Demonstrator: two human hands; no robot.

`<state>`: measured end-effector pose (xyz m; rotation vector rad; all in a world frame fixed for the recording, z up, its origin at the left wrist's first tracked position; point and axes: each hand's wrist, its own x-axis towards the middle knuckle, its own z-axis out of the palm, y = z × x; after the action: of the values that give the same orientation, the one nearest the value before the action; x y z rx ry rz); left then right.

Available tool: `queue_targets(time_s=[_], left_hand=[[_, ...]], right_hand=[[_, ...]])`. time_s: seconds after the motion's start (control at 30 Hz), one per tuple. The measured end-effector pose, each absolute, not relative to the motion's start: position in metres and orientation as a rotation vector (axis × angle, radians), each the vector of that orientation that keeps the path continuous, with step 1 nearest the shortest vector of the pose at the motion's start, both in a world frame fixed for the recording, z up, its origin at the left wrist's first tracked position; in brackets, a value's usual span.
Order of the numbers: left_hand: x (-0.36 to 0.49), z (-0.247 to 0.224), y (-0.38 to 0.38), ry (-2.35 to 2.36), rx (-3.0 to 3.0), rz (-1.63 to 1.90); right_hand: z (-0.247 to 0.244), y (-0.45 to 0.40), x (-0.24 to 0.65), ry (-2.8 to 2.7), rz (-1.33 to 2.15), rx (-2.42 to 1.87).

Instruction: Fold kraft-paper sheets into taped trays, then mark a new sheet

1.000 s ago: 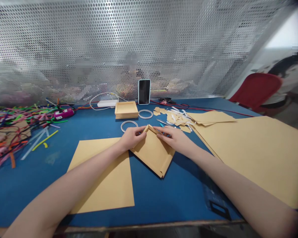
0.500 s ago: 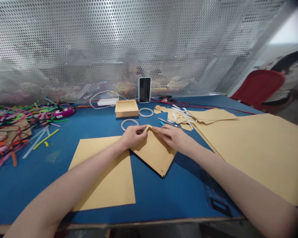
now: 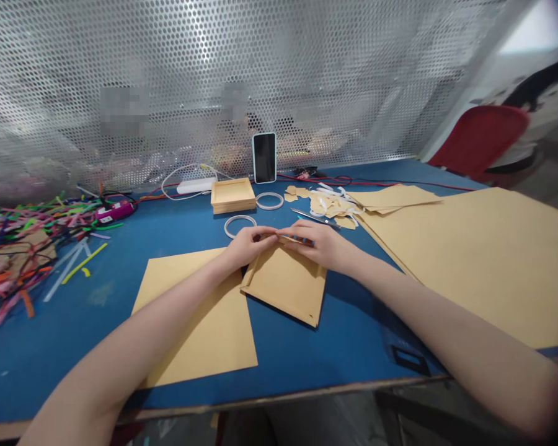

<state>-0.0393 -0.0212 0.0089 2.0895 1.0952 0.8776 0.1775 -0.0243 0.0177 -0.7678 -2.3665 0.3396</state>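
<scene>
A shallow tan paper tray (image 3: 286, 282) with raised edges lies tilted in front of me, its near edge over the blue table. My left hand (image 3: 250, 246) pinches its far edge near the left, thumb inside and fingers behind. From the right, my right hand (image 3: 323, 246) grips the same far edge, fingertips almost meeting the left ones. Both hands hide most of that edge. A small tear marks the near right corner. Under my left forearm lies a flat tan paper sheet (image 3: 199, 334), close to the tray.
Behind my hands are a stack of finished tan trays (image 3: 233, 204), two tape rolls (image 3: 269, 201), an upright phone (image 3: 265, 158), tweezers (image 3: 314, 217) and paper scraps (image 3: 328, 204). Large tan sheets (image 3: 483, 260) cover the right side. Colourful pipe cleaners (image 3: 37, 235) pile up at left.
The tray has turned so its near edge lies flatter across my view. Both hands have closed together over its far corner, which showed between them before. The view has shifted slightly.
</scene>
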Motion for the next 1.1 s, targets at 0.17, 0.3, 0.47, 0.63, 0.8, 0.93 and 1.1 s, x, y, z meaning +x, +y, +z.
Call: queue_targets(time_s=[0.17, 0.3, 0.47, 0.63, 0.8, 0.93, 1.1], left_hand=[[-0.039, 0.012, -0.025, 1.148, 2.271, 0.789], [-0.038, 0.019, -0.029, 1.170, 2.412, 0.623], [-0.039, 0.036, -0.037, 1.235, 2.436, 0.323], [-0.043, 0.056, -0.051, 1.282, 2.397, 0.053], [-0.040, 0.060, -0.060, 1.310, 2.460, -0.081], [-0.033, 0.053, -0.063, 1.374, 2.567, -0.087], [-0.023, 0.039, -0.065, 1.487, 2.666, -0.048]], right_hand=[[0.017, -0.017, 0.181, -2.301, 0.412, -1.008], [0.012, -0.009, 0.182, -2.314, 0.428, -1.047], [0.018, -0.010, 0.183, -2.263, 0.485, -1.021], [0.034, -0.019, 0.191, -2.033, 0.453, -1.270], [0.024, -0.019, 0.187, -2.173, 0.409, -1.396], [0.012, -0.017, 0.177, -2.315, 0.304, -1.328], [0.005, -0.017, 0.176, -2.301, 0.288, -1.244]])
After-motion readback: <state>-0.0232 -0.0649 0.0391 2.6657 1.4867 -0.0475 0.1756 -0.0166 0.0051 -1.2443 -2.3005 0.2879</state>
